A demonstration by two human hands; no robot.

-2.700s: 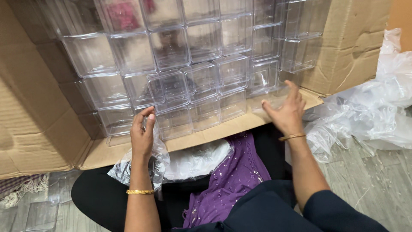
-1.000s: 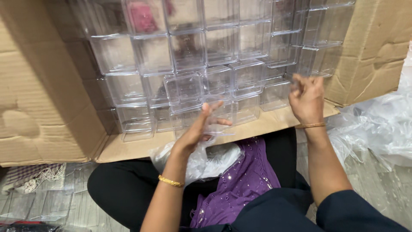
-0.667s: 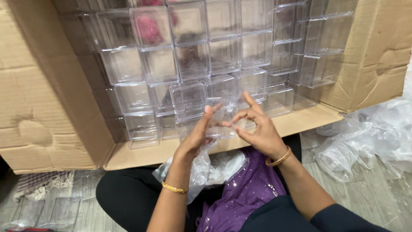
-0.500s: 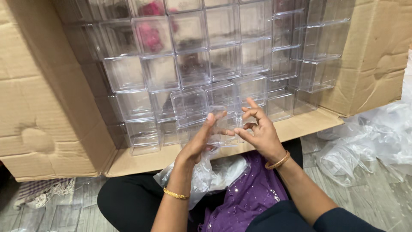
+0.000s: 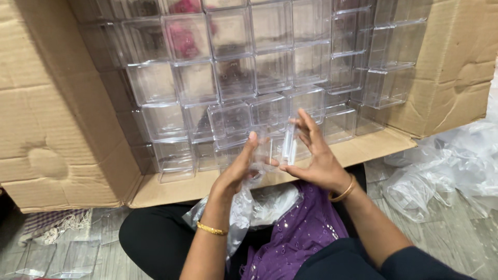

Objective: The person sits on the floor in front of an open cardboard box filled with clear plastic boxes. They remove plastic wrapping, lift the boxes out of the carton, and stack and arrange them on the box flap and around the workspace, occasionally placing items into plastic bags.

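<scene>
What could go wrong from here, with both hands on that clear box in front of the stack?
1. The clear box is pinched between the left hand and right hand with spread fingers; smooth plastic could slip onto the lap.
2. The stacked clear boxes in the cardboard carton sit close behind; a knock might topple the uneven lower rows.

hands (image 5: pixel 280 163): 2 | cardboard box (image 5: pixel 57 114): 1 | gold bangles (image 5: pixel 211 228): 2 | clear boxes (image 5: pixel 233 78): dozens, uncountable
</scene>
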